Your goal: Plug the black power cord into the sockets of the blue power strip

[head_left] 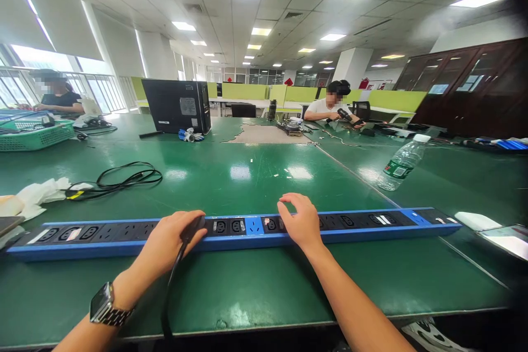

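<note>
A long blue power strip (256, 241) with black socket modules lies across the table in front of me. My left hand (167, 239), with a watch on its wrist, is closed around a black plug (198, 226) at the strip's left-middle part. The plug's cable (171, 280) runs down over the table's near edge. Whether the plug sits in a socket is hidden by my fingers. Right of the blue middle socket, my right hand (302, 224) hovers over or rests on the strip, thumb and fingers apart, with nothing visible in it.
A coiled black cable (130, 179) and white crumpled paper (45, 195) lie to the left. A plastic bottle (402, 165) stands at the right. Farther back are a black computer case (177, 105), a green basket (45, 136) and two people working at tables.
</note>
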A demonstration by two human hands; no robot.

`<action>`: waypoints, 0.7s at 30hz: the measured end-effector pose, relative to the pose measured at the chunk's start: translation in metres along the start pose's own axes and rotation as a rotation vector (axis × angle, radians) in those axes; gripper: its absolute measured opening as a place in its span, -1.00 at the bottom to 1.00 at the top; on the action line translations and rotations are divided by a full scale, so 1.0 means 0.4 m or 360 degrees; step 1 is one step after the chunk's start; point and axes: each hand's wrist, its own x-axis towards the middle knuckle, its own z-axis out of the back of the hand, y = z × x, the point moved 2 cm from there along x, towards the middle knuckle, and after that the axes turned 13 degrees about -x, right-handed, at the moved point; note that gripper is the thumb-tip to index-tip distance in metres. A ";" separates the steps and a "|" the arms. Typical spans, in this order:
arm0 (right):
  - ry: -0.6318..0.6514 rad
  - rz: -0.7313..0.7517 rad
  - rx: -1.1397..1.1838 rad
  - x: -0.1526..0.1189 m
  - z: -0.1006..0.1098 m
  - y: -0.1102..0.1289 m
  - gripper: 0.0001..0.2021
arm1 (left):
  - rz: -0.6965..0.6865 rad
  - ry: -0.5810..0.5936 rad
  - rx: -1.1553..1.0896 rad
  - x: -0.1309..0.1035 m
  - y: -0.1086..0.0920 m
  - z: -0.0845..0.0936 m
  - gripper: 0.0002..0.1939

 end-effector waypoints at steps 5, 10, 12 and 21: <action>0.0006 0.0016 -0.0015 -0.001 0.000 0.002 -0.81 | 0.0220 0.0052 0.0066 0.012 0.007 0.017 -0.58; 0.0033 0.0043 -0.0034 -0.001 0.001 0.003 -0.82 | 0.0268 0.0013 0.0099 0.015 -0.001 0.010 -0.59; 0.0048 0.0049 -0.0047 -0.002 0.002 0.003 -0.82 | 0.0244 0.0019 0.0120 0.013 -0.008 0.004 -0.62; 0.0081 0.0070 -0.0096 -0.002 0.001 0.005 -0.82 | 0.0016 -0.0134 0.0227 -0.009 -0.022 -0.033 -0.67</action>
